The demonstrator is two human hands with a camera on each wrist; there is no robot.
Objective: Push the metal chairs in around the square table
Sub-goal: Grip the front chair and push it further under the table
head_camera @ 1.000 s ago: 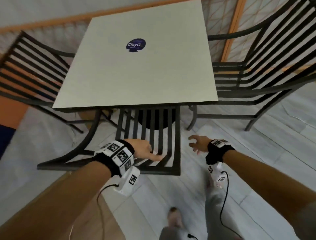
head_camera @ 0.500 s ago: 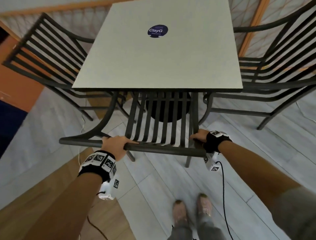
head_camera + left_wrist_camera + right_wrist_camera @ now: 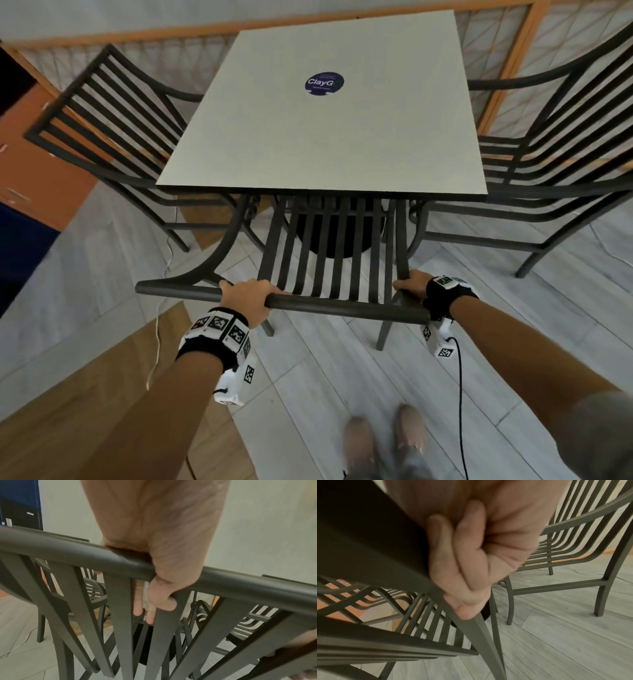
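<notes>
In the head view the square table (image 3: 322,113) is filling the upper middle of the frame, its pale top carrying a round dark blue sticker (image 3: 324,83) above the centre. The near chair (image 3: 329,246) is standing at the table's lower edge, in the middle of the frame, with its slatted back toward the camera and its seat reaching under the tabletop. The left hand (image 3: 247,297) is gripping the rounded top rail (image 3: 342,308) left of centre — in the left wrist view the left hand (image 3: 161,545) is lying over the rail (image 3: 240,588) with its fingertips (image 3: 138,609) curling down behind the slats. The right hand (image 3: 411,285) is sitting at the rail's right end in the head view; in the right wrist view the right hand (image 3: 471,555) is clenching around the chair's outer upright (image 3: 481,632), fingers wrapped tight on the metal. 2 more chairs are flanking the table: the left chair (image 3: 102,126) at the upper left of the frame and the right chair (image 3: 548,154) at the upper right, each with its seat side facing the table. Both wrists are wearing black bands with white marker blocks (image 3: 219,329), and a thin black cable (image 3: 460,394) is hanging from the right one. A pair of shoes (image 3: 383,442) is standing on the grey plank floor (image 3: 308,394) at the bottom of the frame, below the chair.
</notes>
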